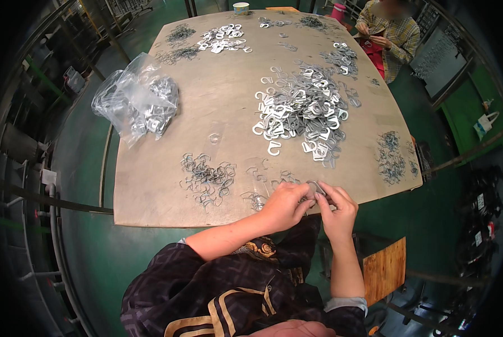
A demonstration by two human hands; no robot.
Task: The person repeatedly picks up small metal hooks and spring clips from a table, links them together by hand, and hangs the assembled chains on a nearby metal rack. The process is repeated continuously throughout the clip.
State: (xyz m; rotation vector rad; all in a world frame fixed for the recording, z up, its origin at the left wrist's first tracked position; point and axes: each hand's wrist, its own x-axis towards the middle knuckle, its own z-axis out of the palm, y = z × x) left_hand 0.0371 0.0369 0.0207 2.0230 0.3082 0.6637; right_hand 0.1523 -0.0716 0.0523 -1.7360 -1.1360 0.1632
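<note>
Near the table's front edge, my left hand (285, 205) and my right hand (338, 212) meet with fingertips pinched on a small metal hook (315, 187). The fingers cover much of it, and whether a wire clip sits in it is too small to tell. A few loose thin wire clips (256, 200) lie beside my left hand. Further left is a tangled heap of such curved wire clips (208, 177). Beyond my hands rises a large pile of flat silver metal hooks (305, 109).
At the table's left edge rests a clear plastic bag (142, 104) of metal parts. More wire clips (391, 159) lie on the right. Smaller hook piles (224, 39) and a tub (241, 8) are at the far end. A co-worker (395, 36) works at the far right. A wooden stool (384, 269) stands beside me.
</note>
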